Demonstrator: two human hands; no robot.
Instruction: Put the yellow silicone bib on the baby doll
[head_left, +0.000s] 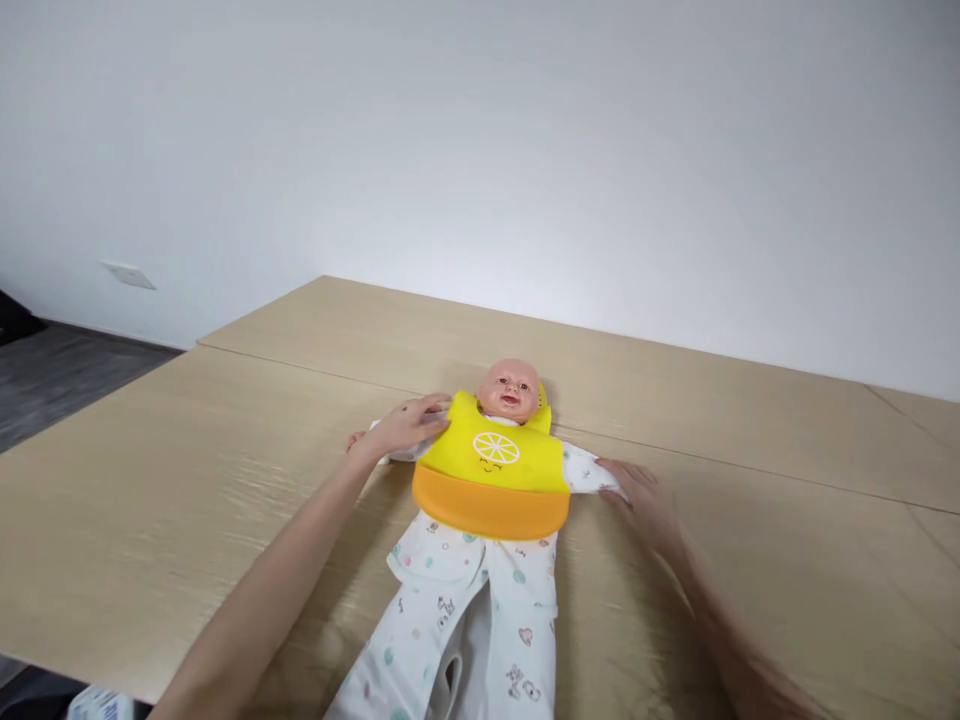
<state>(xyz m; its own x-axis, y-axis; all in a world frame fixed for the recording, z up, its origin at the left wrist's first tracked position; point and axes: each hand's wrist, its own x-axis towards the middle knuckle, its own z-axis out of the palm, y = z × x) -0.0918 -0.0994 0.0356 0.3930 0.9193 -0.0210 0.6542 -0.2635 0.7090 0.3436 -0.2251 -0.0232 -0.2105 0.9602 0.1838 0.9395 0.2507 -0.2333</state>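
Note:
A baby doll [509,388] lies on its back, wearing white printed clothes [525,610] and a yellow silicone bib [517,458]. The bib has a lemon slice design and an orange catch pocket [491,505]; part of its neck strap shows beside the doll's head. My left hand [409,425] lies over the doll's arm on the left, fingers stretched to the bib's side edge. On the other side, my right hand [641,500] has its fingers and thumb around the end of the doll's sleeve [581,470], hiding the doll's hand there.
The doll lies on a light wooden table [225,440] with seams between its panels. Behind the table stands a white wall [525,180] with a wall plate [129,275]. Grey floor [75,370] shows at the left, and a partly visible printed item [101,703] sits at bottom left.

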